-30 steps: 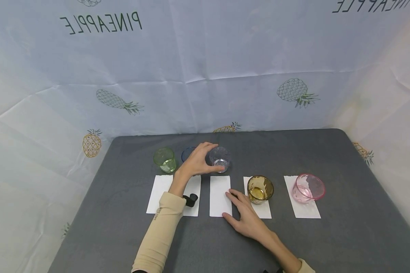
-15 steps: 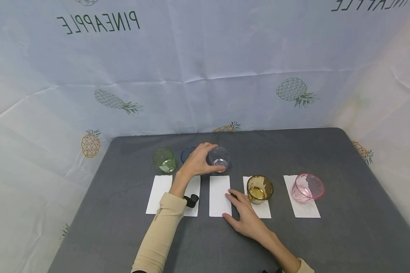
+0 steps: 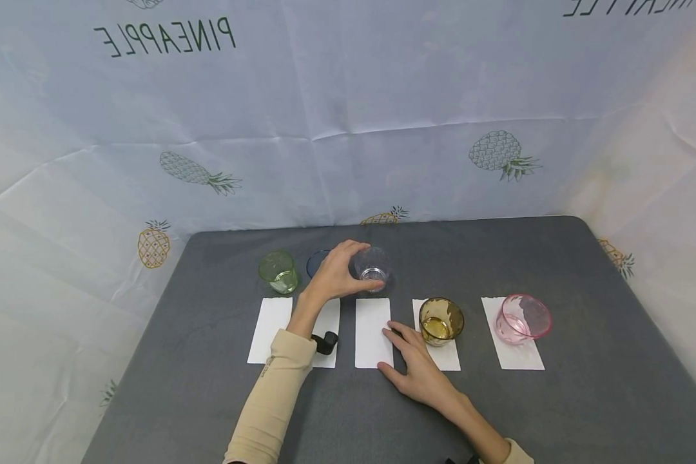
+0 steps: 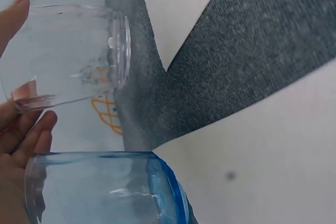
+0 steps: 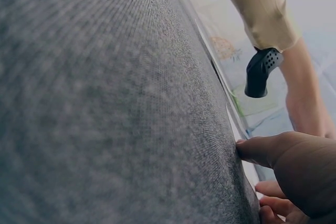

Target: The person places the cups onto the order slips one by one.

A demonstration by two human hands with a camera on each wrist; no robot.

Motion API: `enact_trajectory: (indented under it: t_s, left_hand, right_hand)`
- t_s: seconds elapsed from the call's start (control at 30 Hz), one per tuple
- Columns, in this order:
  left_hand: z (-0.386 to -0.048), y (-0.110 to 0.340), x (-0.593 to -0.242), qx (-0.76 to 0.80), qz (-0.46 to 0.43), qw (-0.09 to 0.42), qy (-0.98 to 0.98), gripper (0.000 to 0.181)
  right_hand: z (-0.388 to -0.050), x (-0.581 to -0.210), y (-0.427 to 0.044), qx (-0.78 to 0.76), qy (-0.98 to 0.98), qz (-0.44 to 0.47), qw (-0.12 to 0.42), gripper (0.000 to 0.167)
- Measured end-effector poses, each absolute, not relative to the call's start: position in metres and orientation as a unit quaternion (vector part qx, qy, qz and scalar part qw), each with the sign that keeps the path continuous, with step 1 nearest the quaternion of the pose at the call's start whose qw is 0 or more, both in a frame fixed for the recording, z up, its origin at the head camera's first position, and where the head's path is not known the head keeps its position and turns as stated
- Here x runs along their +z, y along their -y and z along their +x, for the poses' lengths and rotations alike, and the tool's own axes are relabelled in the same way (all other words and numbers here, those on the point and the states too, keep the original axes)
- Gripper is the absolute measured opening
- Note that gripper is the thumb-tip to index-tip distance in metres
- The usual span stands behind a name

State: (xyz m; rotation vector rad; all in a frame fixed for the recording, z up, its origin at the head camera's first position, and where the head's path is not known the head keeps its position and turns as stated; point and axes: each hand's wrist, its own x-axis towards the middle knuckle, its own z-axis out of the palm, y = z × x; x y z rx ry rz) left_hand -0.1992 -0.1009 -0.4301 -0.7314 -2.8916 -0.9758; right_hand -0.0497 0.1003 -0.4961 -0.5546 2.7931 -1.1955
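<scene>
Thumb and fingers of the left hand point(image 3: 335, 276) grip the clear glass point(image 3: 373, 265) behind the middle paper point(image 3: 373, 334). The left wrist view has the clear glass point(image 4: 68, 51) between thumb and fingers, with the blue glass point(image 4: 105, 187) close beside it. From the head view, the left hand hides much of the blue glass point(image 3: 318, 260). The right hand point(image 3: 420, 370) lies with its fingers spread, its fingertips at the right edge of the middle paper; the right wrist view shows this hand point(image 5: 294, 166) low over the cloth. Whether the clear glass touches the table, I cannot tell.
A green glass point(image 3: 280, 272) stands at the back left. The amber glass point(image 3: 441, 321) and the pink glass point(image 3: 522, 319) stand on white papers to the right. Two more papers, one the leftmost point(image 3: 269, 328), lie around the left forearm. A printed curtain hangs behind.
The left hand and the clear glass have shifted very slightly up in the head view. The right hand has stayed in place.
</scene>
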Motion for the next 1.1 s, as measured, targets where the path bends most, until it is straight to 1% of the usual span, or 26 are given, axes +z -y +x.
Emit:
enact_trajectory:
  t_s: [0.23,0.4,0.67,1.1]
  left_hand:
    - [-0.197,0.1,-0.428,-0.347,-0.25,0.022,0.904,0.083]
    - [-0.194,0.099,-0.424,-0.381,-0.257,0.027,0.888,0.083]
    - [-0.187,0.1,-0.418,-0.414,-0.264,0.038,0.87,0.084]
    - [-0.169,0.105,-0.411,-0.431,-0.261,0.038,0.863,0.08]
  right_hand:
    - [-0.05,-0.497,-0.1,-0.382,-0.906,-0.182,0.024,0.058]
    - [-0.049,-0.498,-0.101,-0.384,-0.905,-0.182,0.018,0.058]
    - [-0.049,-0.5,-0.1,-0.382,-0.905,-0.19,-0.003,0.057]
    - [-0.049,-0.498,-0.1,-0.39,-0.901,-0.188,-0.005,0.057]
